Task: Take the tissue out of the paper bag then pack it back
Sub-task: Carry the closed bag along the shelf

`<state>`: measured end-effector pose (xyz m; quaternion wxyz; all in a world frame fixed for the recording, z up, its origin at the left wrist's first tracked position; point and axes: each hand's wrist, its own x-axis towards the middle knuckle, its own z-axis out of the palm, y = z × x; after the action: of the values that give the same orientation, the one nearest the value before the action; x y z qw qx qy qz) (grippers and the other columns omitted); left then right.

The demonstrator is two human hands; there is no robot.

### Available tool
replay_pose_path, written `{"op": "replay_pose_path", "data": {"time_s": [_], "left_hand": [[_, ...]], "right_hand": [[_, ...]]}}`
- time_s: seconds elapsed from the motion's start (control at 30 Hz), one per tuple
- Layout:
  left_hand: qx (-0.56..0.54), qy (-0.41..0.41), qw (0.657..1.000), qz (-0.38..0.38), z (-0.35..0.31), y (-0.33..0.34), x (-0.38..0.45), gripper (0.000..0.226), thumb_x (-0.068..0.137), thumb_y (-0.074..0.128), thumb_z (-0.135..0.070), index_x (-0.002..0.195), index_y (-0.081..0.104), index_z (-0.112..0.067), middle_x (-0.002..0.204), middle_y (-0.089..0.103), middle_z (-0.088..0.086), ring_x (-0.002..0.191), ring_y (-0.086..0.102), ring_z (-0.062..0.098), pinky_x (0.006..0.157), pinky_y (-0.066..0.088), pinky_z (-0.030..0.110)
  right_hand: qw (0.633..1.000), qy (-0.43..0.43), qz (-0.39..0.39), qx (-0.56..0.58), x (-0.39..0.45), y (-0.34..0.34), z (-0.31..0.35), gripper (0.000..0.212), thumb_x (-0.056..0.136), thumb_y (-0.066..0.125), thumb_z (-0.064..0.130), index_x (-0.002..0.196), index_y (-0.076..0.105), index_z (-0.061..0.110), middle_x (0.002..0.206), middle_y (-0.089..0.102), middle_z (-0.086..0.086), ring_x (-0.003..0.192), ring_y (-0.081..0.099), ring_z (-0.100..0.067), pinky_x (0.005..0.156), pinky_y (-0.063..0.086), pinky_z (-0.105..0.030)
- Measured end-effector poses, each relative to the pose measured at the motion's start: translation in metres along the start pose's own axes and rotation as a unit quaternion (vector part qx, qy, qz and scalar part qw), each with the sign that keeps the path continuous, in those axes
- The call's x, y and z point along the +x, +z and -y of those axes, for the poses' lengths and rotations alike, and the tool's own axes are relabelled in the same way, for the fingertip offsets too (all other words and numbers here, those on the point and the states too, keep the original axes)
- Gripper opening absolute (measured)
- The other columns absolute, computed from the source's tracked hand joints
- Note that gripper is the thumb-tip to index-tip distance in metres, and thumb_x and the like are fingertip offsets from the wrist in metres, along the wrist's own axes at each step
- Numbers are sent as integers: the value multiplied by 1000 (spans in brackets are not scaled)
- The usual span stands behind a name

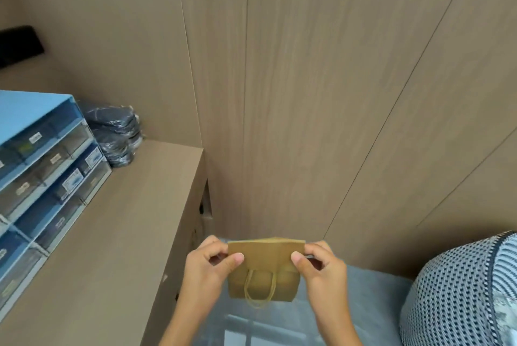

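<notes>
A small brown paper bag is held up in front of me, low in the middle of the view. Its twine handles hang toward me. My left hand pinches the bag's left edge between thumb and fingers. My right hand pinches its right edge the same way. The bag looks flat. No tissue is visible; the bag's inside is hidden.
A brown counter runs along the left, bearing a blue drawer organizer and a stack of dark plastic-wrapped packs. Wood-panel wall stands straight ahead. A patterned cushion lies at the right on a grey-blue cloth.
</notes>
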<state>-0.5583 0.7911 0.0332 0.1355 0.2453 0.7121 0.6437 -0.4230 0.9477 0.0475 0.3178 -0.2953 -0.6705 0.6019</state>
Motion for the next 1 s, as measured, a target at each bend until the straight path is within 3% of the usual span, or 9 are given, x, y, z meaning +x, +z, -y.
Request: {"op": "replay_pose_path", "data": {"time_s": [0.27, 0.57, 0.63, 0.73, 0.87, 1.0], "left_hand": [[1, -6, 999, -42, 12, -13, 126, 48, 74, 77, 6, 47, 54, -25, 61, 48, -11, 53, 42, 0, 51, 31, 10], [11, -50, 973, -227, 49, -47, 256, 45, 68, 83, 2, 47, 49, -18, 62, 42, -1, 53, 37, 4, 51, 29, 16], [13, -67, 960, -272, 54, -60, 279, 40, 68, 82, -2, 48, 49, -12, 64, 42, 5, 54, 37, 7, 52, 29, 19], [29, -88, 931, -354, 63, -85, 299, 38, 70, 80, 9, 50, 48, 1, 66, 44, 8, 55, 39, 7, 52, 30, 19], [53, -121, 880, -456, 76, -119, 296, 41, 71, 79, 8, 49, 49, -10, 67, 48, 6, 57, 41, 6, 52, 30, 19], [63, -159, 817, -551, 92, -149, 271, 37, 72, 79, 6, 49, 53, -8, 67, 54, 6, 57, 45, 4, 53, 33, 17]], "right_hand": [[999, -7, 52, 6, 133, 62, -4, 25, 80, 67, -7, 71, 75, 14, 71, 59, 8, 63, 58, -1, 61, 44, -9], [976, -36, 216, 5, 309, 181, -30, 31, 76, 70, -11, 67, 74, 17, 74, 61, 1, 62, 58, -2, 60, 43, -9], [961, -29, 276, -3, 345, 216, -35, 30, 76, 70, -10, 69, 75, 19, 75, 62, 3, 64, 59, -4, 61, 44, -11], [930, -40, 365, -11, 382, 274, -37, 24, 76, 71, -8, 70, 73, 16, 76, 61, 2, 63, 58, -6, 60, 44, -15], [879, -43, 475, -18, 398, 355, -44, 19, 75, 72, -5, 71, 72, 13, 76, 64, 0, 67, 63, -16, 62, 48, -26], [809, -48, 586, -26, 378, 429, -52, 29, 76, 72, -4, 66, 70, 22, 77, 64, -3, 69, 62, -11, 65, 47, -18]]}}
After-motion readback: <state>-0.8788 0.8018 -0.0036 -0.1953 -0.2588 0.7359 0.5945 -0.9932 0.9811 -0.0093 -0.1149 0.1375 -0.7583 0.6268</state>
